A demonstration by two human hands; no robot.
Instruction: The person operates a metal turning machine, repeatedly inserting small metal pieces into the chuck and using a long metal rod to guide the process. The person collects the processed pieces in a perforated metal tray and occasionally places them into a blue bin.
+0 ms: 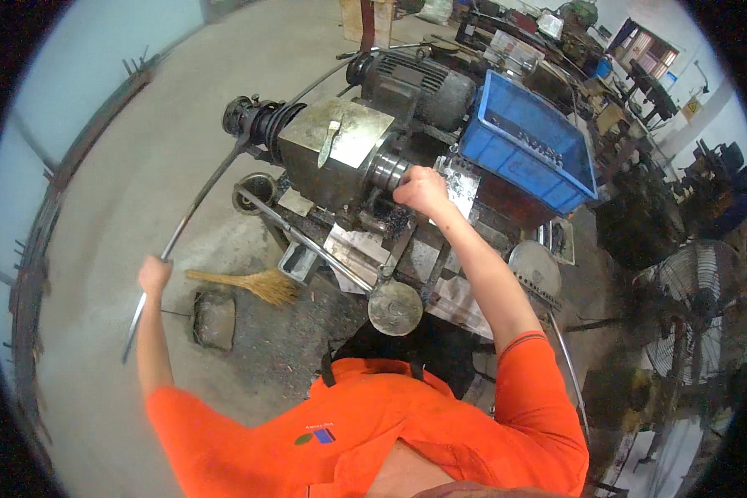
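Observation:
My left hand [154,275] is wrapped round a long metal lever [192,209], which runs up to the dark pulley end [261,124] of a lathe-like machine. At the machine's round steel spindle nose [388,171], my right hand [423,191] is closed, its fingertips against or just in front of the opening. Whatever those fingers pinch is hidden. Between my hands stands the machine's metal headstock [324,178], and a paintbrush [329,143] lies on its flat top. Below the spindle are metal plates covered with dark shavings.
A blue crate [527,141] holding small dark parts stands right of the spindle. Behind the headstock sits a ribbed motor [415,87]. A straw broom [249,284] and a dustpan-like container [214,319] lie on the floor. A handle with a round disc [394,307] juts toward me. A fan [685,311] stands at right.

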